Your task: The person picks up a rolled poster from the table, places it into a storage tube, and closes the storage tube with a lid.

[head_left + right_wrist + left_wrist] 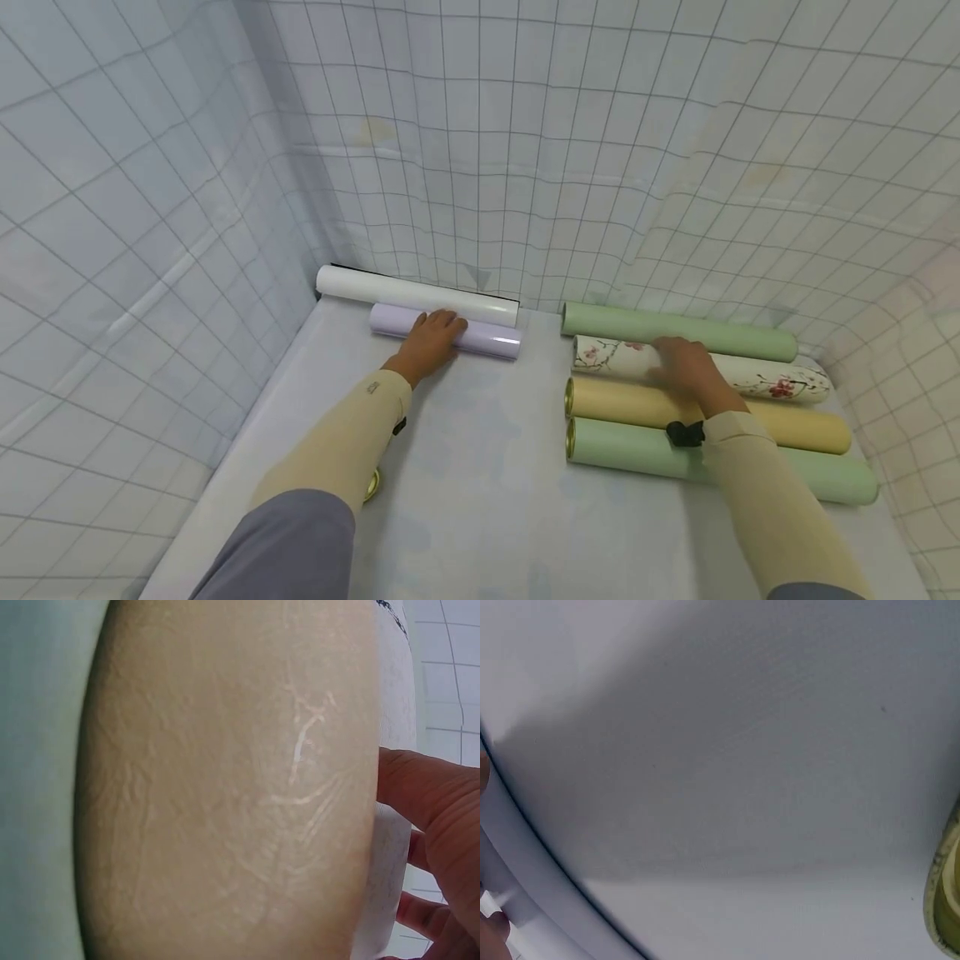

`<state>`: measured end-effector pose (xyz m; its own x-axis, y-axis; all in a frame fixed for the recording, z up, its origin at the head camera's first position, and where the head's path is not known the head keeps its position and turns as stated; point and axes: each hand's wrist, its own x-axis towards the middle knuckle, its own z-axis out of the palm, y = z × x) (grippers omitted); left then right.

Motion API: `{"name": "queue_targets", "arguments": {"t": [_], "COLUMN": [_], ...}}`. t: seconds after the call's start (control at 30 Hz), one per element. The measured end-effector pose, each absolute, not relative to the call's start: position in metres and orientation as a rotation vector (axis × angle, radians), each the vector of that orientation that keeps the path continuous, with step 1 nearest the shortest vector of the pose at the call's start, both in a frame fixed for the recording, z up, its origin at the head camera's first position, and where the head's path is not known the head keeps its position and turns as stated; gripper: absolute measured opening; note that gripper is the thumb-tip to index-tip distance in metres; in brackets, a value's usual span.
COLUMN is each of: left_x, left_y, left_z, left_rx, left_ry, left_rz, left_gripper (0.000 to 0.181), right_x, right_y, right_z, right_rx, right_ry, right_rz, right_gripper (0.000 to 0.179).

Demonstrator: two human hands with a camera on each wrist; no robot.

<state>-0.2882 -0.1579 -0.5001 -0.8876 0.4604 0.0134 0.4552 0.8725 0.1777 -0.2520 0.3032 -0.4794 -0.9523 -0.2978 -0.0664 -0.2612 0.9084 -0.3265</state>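
At the back left, my left hand (432,343) lies over a glossy lilac wallpaper roll (491,339), its fingers bent across the top. In the left wrist view, fingertips show at the left edge around that lilac roll (536,862). My right hand (688,367), slightly blurred, grips a white wallpaper roll with red blossoms (780,383) around its middle. The right wrist view shows the thumb (424,784) on the near side of this roll and fingers beyond it. A tan roll (802,423) lies just in front, under the right wrist.
A white roll (412,292) lies behind the lilac one along the back wall. Green rolls (675,327) flank the right-hand group, at the back and in front (622,446). A gold-coloured roll end (372,485) shows beside the left forearm. Grid-patterned sheets (480,167) enclose the surface.
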Motion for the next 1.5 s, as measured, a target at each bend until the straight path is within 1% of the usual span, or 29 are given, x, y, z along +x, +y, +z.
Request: {"name": "queue_targets", "arguments": {"t": [0.17, 0.47, 0.73, 1.0, 1.27, 1.37, 1.5], "left_x": [-0.289, -0.286, -0.282, -0.281, -0.282, -0.282, -0.280], "left_y": [-0.159, -0.166, -0.175, -0.174, -0.176, -0.176, -0.175], "left_z": [-0.502, -0.504, -0.505, -0.505, -0.504, -0.505, -0.503], "left_rx": [0.735, 0.927, 0.909, 0.964, 0.978, 0.981, 0.986], "left_ry": [3.059, 3.050, 2.973, 2.946, 2.915, 2.922, 2.924], "left_rz": [0.316, 0.372, 0.395, 0.409, 0.379, 0.358, 0.358], "left_gripper": [0.038, 0.034, 0.037, 0.035, 0.037, 0.035, 0.033], "right_x": [-0.252, -0.250, -0.254, -0.255, -0.263, -0.266, -0.268], "right_y": [0.300, 0.298, 0.297, 0.301, 0.302, 0.301, 0.299], "right_z": [-0.477, -0.476, -0.473, -0.473, -0.474, -0.476, -0.480], "right_rx": [-0.413, -0.401, -0.505, -0.560, -0.573, -0.598, -0.600], "right_ry": [2.950, 2.933, 2.881, 2.840, 2.810, 2.814, 2.810], "right_rz": [-0.495, -0.444, -0.387, -0.395, -0.387, -0.366, -0.356], "right_gripper": [0.058, 0.061, 0.059, 0.060, 0.071, 0.071, 0.065]}}
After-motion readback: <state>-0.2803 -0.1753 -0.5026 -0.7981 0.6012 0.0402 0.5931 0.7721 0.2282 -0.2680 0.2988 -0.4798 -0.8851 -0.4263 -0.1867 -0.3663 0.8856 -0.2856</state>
